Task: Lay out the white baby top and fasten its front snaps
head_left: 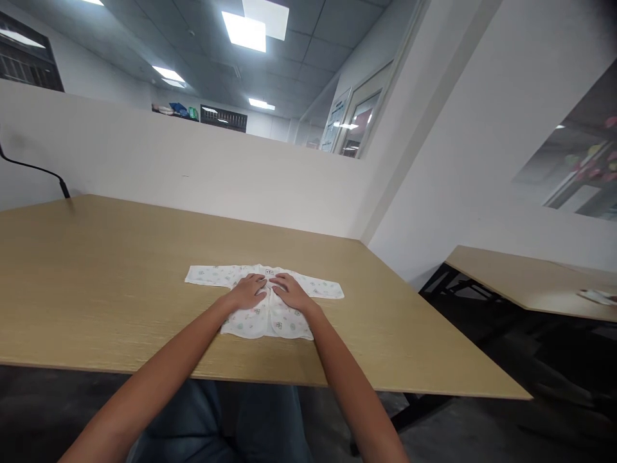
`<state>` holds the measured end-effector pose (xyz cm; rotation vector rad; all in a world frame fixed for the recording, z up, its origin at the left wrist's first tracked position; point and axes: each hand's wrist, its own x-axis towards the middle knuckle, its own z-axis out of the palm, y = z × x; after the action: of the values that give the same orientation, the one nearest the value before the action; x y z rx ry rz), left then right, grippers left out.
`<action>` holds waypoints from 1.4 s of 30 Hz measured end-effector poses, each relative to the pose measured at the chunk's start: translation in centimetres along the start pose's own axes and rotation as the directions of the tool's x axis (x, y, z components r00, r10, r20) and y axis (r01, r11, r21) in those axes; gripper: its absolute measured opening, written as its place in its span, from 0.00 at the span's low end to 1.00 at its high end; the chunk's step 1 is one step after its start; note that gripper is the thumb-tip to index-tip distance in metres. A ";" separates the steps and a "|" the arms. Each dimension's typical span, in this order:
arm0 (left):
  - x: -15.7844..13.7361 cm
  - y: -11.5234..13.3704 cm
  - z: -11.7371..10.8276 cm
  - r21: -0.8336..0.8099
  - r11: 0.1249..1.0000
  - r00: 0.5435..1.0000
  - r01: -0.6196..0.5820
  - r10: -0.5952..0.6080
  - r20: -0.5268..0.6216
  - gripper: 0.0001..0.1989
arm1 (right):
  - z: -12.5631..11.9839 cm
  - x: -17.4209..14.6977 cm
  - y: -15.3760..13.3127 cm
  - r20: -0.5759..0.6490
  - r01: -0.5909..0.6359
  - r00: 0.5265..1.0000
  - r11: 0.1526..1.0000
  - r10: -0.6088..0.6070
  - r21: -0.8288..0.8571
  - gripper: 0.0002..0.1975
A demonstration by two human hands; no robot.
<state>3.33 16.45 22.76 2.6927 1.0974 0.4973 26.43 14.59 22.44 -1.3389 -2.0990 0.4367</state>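
Observation:
A small white long-sleeved baby shirt [267, 321] with a scattered pastel print lies flat on the table, its sleeves spread to both sides and its collar toward the far side. My left hand [248, 291] rests flat on the left half of its chest, fingers stretched out. On the right half lies my right hand [290, 292], also flat with fingers apart. The fingertips of both hands come close together just below the collar label. Part of the shirt's chest is hidden under my hands.
The shirt lies on a wide wooden table [120, 257], its front edge close to my lap. A low white partition [216, 173] stands behind it. At the left back is a black cable [38, 168]. A second table [520, 273] stands to the right, beyond a gap.

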 end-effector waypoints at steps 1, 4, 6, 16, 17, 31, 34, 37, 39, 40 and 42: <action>0.0 0.0 0.0 0.001 1.000 1.000 -0.003 0.003 -0.001 0.26 | 0.0 0.0 0.0 -0.001 0.001 1.000 1.000 -0.001 -0.001 0.17; 0.0 -0.1 0.1 -0.002 1.000 1.000 -0.011 0.011 -0.005 0.25 | 0.0 0.0 0.0 -0.001 0.001 1.000 1.000 -0.001 -0.007 0.17; 0.0 -0.1 0.1 -0.001 1.000 1.000 -0.011 0.011 -0.005 0.26 | 0.0 0.0 0.0 0.003 0.001 1.000 1.000 -0.001 -0.011 0.17; 0.1 -0.2 0.3 -0.008 1.000 1.000 0.009 -0.009 -0.002 0.26 | 0.1 0.1 0.2 -0.002 0.014 1.000 1.000 -0.014 -0.016 0.17; 0.1 -0.2 0.3 -0.009 1.000 1.000 0.010 -0.010 0.000 0.26 | 0.1 0.1 0.3 -0.002 0.016 1.000 1.000 -0.016 -0.018 0.17; 0.1 -0.1 0.0 -0.029 1.000 1.000 -0.005 0.005 0.011 0.27 | 0.1 0.1 0.4 0.005 0.001 1.000 1.000 -0.001 0.004 0.17; 0.1 0.0 0.0 -0.021 1.000 1.000 -0.004 0.004 0.016 0.27 | 0.2 0.1 0.5 0.004 0.009 1.000 1.000 -0.009 -0.005 0.18; 0.1 -0.1 0.1 -0.024 1.000 1.000 0.006 -0.006 0.005 0.27 | 0.2 0.1 0.6 0.001 0.019 1.000 1.000 -0.019 -0.013 0.17; 0.1 -0.2 0.1 -0.029 1.000 1.000 0.012 -0.011 0.006 0.27 | 0.3 0.1 0.7 -0.003 0.021 1.000 1.000 -0.022 -0.019 0.17; 0.2 -0.2 0.1 -0.033 0.999 1.000 0.013 -0.013 0.009 0.27 | 0.3 0.2 0.8 -0.005 0.023 1.000 0.999 -0.024 -0.022 0.17; 0.2 -0.4 0.1 -0.044 0.999 1.000 0.012 -0.012 0.012 0.27 | 0.3 0.2 0.9 -0.011 0.032 0.999 0.999 -0.032 -0.027 0.17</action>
<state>3.23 16.86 22.61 2.6465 1.0858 0.4967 26.77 15.14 21.75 -1.3183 -2.1209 0.3879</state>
